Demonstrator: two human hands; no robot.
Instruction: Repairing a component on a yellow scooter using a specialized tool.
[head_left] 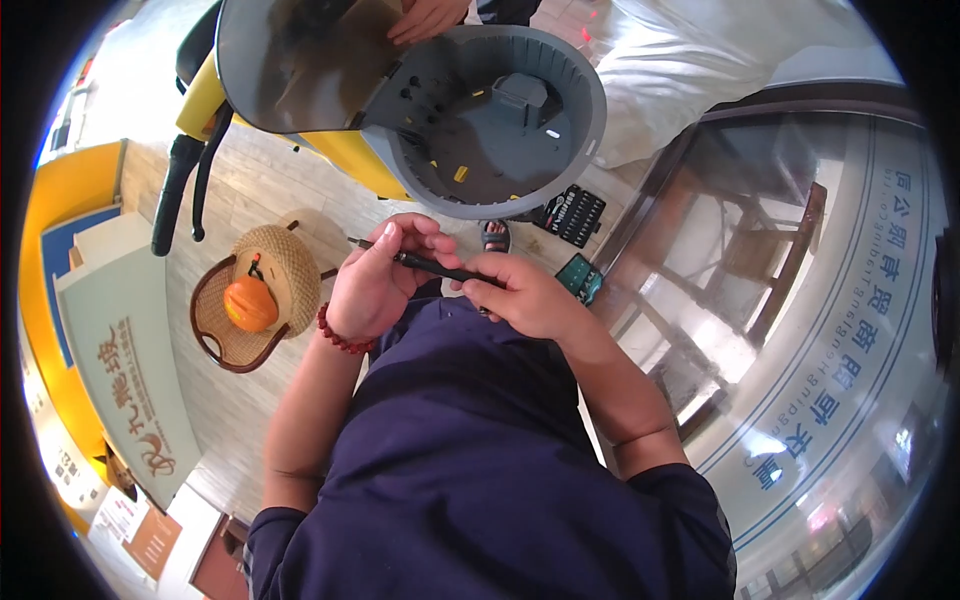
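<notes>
A slim black screwdriver [440, 268] lies slantwise between my two hands, its thin tip pointing to the left. My right hand [530, 298] is closed round the handle end. Near the tip end, my left hand [372, 282] is turned palm up, its thumb and curled fingers about the tool. Just beyond my hands is the grey storage bucket [585, 130] of a yellow scooter [350, 165]. Small yellow pieces [461, 174] lie inside the bucket. Another person's hand [428, 18] rests at the raised dark lid [300, 65].
To the right of the bucket, a black tool case [574, 216] and a green case [580, 279] lie open. A wicker chair [298, 265] at left bears an orange helmet [250, 304]. The scooter's handlebar grip [175, 195] juts out at far left. Glass panels [660, 300] stand at right.
</notes>
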